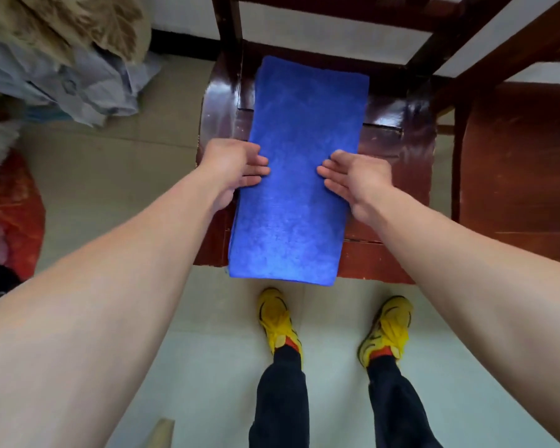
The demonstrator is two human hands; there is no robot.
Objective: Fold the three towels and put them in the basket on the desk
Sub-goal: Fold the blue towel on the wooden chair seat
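The blue towel (299, 176) lies mid-frame on the wooden chair (398, 156), its long axis running up-frame. The left hand (231, 167) and right hand (359, 178) lay near-straight fingers on its opposite long edges at mid-length, gripping nothing, both equally near.

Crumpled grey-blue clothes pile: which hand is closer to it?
Left. The left hand touches the folded blue towel's left edge, toward the grey-blue clothes pile; the right hand touches its right edge, farther off.

fuzzy matt cloth towel (299, 176) on glossy varnished wood chair (398, 150).
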